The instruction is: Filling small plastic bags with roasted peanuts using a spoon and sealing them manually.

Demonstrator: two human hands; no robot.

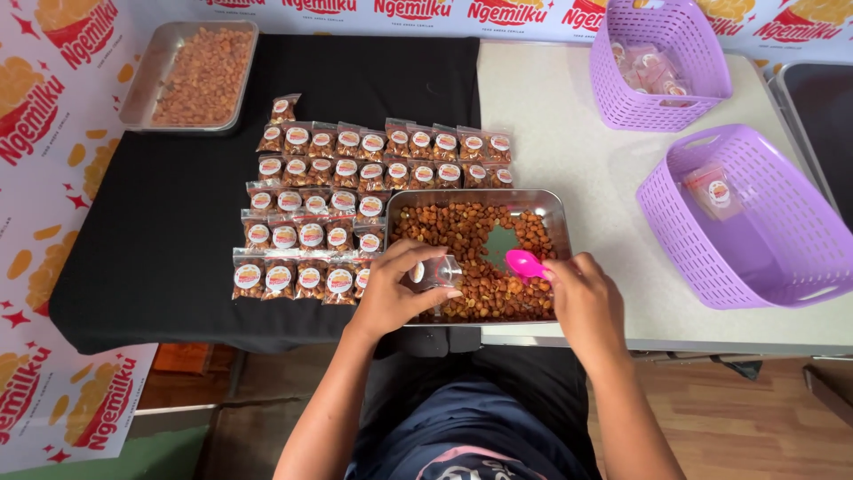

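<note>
— How far are we with the packing, as it looks now?

— We hold a small clear bag (435, 271) in our left hand (395, 293), the fingers pinching it at its mouth, over the near left corner of the steel tray (475, 197). Our right hand (586, 298) has its fingers closed around the handle of a pink spoon (526, 263), whose bowl lies on the snacks in the tray. The bag seems empty or nearly so; we cannot tell for sure.

— And what is finished?

— Many filled packets (306, 236) with round labels lie in rows on the black cloth (160, 231), just beside the left edge of the tray. We judge that a good part is done.

— What is left?

— The tray in front of us is mostly full of brown snacks (493, 298), with one bare spot in the middle. A second tray (153, 67) at the far left corner of the table is full too. So much remains, we think.

— And the baskets?

— Two purple baskets (755, 222) stand on the right side of the table (569, 124). The near one holds one packet, the far one a few, and we cannot see whether those are filled.
</note>
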